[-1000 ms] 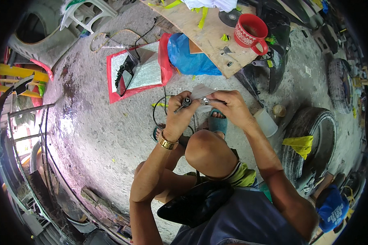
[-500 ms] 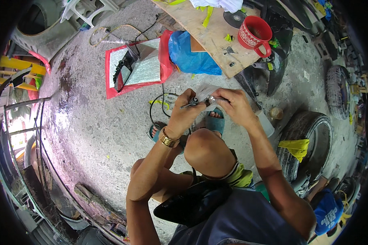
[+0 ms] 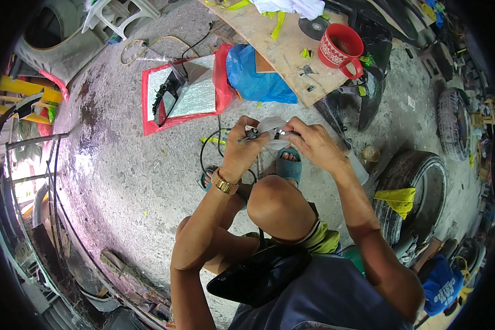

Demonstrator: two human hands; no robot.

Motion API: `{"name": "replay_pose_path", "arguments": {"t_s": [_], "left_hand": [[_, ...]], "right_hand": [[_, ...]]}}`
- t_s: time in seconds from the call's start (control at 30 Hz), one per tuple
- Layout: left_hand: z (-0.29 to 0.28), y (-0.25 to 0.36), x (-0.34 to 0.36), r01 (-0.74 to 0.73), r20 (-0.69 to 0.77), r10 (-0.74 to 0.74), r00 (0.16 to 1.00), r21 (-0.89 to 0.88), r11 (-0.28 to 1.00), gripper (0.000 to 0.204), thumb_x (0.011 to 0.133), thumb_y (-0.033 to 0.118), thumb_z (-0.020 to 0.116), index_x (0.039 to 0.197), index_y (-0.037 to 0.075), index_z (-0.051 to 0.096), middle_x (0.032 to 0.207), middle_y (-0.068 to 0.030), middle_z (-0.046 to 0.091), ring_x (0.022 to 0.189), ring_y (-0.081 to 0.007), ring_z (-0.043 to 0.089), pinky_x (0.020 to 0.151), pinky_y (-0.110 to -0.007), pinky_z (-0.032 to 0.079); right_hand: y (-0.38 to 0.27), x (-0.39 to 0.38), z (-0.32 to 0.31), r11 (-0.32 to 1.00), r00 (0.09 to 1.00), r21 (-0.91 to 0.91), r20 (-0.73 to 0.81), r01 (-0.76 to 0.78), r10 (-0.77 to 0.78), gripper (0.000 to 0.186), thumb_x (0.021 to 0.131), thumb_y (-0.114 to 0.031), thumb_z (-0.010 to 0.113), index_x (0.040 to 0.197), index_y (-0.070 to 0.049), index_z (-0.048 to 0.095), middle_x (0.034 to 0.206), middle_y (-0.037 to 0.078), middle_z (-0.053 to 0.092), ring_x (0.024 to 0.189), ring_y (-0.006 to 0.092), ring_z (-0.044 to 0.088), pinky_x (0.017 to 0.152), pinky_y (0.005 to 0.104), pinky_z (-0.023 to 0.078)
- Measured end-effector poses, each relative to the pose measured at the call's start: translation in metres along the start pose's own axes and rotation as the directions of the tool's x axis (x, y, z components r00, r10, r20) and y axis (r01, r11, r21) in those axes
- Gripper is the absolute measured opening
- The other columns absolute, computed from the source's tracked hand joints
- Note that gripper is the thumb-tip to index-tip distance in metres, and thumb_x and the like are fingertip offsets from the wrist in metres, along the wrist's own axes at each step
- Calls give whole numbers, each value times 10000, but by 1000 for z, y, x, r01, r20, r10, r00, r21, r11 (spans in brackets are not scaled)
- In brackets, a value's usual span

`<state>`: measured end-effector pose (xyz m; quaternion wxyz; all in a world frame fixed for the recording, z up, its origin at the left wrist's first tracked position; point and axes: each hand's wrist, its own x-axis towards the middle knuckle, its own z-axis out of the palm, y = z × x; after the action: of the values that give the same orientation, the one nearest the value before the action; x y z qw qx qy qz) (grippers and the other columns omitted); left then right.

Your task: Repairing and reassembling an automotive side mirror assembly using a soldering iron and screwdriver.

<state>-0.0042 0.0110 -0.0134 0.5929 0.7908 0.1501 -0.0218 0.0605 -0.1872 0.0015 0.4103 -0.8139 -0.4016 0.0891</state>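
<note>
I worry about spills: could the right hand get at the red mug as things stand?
Probably yes: the red mug stands on the wooden board, near its edge, with nothing seen blocking it, though the right hand is busy holding clear plastic.

bright glare on left-hand floor (image 3: 121, 176); right side dimmer; black fisheye rim, edges bowed.
</note>
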Motion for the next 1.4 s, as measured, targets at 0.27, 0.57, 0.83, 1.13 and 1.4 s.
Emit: {"name": "replay_pose_path", "arguments": {"t_s": [0.27,0.57,0.83,1.13,1.4], "left_hand": [[-1,7,-2,65,90,-52,995,-142,988,228,808,144,713,912,-24,598,750,-51,608,682,-91,538,592,-260,447],[-3,11,-6,24,103,-15,995,-86,996,257,818,127,725,960,-2,554,782,-68,621,718,-93,545,633,-266,455],[0,10,-13,-103,131,121,984,-134,986,401,789,88,762,1082,42,491,837,-45,594,761,-107,532,661,-266,443],[-4,-112,20,-152,175,132,976,105,983,423,750,-60,592,1138,69,482,1000,-34,486,790,-111,450,722,-271,424],[52,-302,10,63,146,-141,979,440,896,386,802,27,556,1180,26,483,1062,-253,591,1015,-446,563,872,-467,452]], "right_hand": [[10,-5,18,913,966,361,-98,-190,240,180,968,-170,559,1015,-14,483,700,133,606,512,186,586,471,324,437],[5,-6,12,934,973,323,-119,-150,198,191,950,-161,588,1010,-14,482,713,170,586,582,303,580,555,361,449],[23,-17,24,924,969,348,-126,-159,214,176,941,-137,604,1007,-20,489,764,172,610,580,197,602,539,314,452],[101,-89,63,832,868,311,-37,-460,494,124,944,-85,592,994,-18,500,825,168,643,723,233,654,650,301,490],[162,-129,145,762,780,257,-49,-594,624,127,945,-120,582,964,-18,508,795,191,642,716,319,662,621,363,480]]}}
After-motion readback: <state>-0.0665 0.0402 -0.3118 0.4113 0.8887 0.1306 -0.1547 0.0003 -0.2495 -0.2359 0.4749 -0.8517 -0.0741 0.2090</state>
